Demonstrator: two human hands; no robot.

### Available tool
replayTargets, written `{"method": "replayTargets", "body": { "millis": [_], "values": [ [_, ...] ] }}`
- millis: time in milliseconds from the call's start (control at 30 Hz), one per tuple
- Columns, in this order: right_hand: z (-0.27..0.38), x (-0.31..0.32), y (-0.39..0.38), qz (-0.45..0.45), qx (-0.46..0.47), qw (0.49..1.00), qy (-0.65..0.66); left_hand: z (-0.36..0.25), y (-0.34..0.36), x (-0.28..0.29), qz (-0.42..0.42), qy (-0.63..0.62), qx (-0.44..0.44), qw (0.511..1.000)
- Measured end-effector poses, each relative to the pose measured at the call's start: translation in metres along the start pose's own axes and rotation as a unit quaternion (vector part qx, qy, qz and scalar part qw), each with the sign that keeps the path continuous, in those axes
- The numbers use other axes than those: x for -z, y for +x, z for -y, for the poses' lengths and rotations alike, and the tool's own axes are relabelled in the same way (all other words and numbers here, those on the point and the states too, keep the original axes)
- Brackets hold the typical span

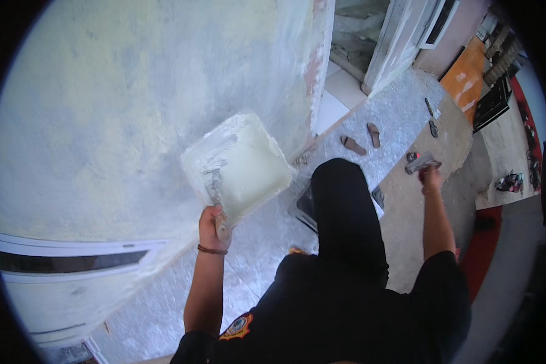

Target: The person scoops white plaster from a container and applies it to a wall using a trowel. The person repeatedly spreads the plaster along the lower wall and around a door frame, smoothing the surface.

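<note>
A square, shallow white tray (273, 145) with a rough, caked rim holds smooth white paste, in front of the wall. My left hand (211, 229) is closed round the wooden handle of a scraper (222, 227), whose smeared metal part reaches over the tray's near-left side. Whether this hand also bears the tray's weight, I cannot tell. Out to the right, my right hand (429, 177) is closed on a flat, greyish plastering trowel (423, 162) with whitish smears. Its fingers are partly hidden and a little blurred.
A patchy white and grey wall (115, 115) fills the left, with a white-framed window (73, 261) low down. Ahead is an open doorway (337, 106). Brown sandals (353, 145) lie on the tiled floor (255, 261). An orange board (465, 79) stands at the far right.
</note>
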State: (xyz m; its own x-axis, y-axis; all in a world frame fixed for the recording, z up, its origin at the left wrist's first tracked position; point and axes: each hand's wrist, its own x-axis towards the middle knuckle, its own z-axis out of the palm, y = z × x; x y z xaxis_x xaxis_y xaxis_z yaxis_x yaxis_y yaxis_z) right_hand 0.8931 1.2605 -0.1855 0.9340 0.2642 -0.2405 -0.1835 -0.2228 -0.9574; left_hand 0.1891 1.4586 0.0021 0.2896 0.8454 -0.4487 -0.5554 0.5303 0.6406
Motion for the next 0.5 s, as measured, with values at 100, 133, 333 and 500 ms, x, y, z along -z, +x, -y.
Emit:
{"method": "replayTargets", "body": {
  "millis": [100,133,333,500],
  "values": [
    [-0.007,-0.077,-0.019,0.091,-0.078,0.982,0.149,-0.006,0.01,-0.047,0.05,0.021,0.017,0.998],
    [0.004,-0.112,-0.018,0.051,-0.052,0.986,0.147,-0.009,0.016,-0.062,0.059,0.036,0.028,0.997],
    [0.121,-0.234,-0.023,0.155,0.185,0.967,0.082,-0.016,0.047,-0.108,0.131,0.086,0.041,0.987],
    [0.185,-0.3,-0.083,0.217,0.018,0.935,0.279,-0.024,0.061,-0.1,0.139,0.104,0.051,0.983]
  ]
}}
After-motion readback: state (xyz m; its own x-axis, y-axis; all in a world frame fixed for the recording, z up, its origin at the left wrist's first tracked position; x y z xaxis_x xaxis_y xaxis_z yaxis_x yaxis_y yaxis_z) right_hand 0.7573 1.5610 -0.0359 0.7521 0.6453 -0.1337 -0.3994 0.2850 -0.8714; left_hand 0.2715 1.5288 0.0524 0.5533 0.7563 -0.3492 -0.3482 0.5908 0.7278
